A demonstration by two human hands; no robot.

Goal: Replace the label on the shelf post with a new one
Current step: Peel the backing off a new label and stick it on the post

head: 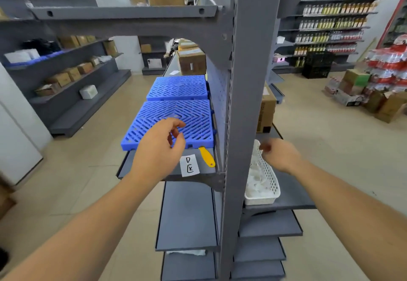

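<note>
Head view: label point(189, 165) overhangs shelf point(204, 171) edge, left hand point(157, 148) beside.

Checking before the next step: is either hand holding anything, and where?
Left hand: nothing, fingers loosely curled above the label. Right hand, at the white basket: too blurred to tell.

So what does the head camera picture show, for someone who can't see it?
Two bare hands reach toward a grey shelf post: the left hand hovers over a white label and a yellow scraper lying on the shelf, and the right hand is beside a white basket. Blue plastic grids lie behind, in a storeroom.
</note>
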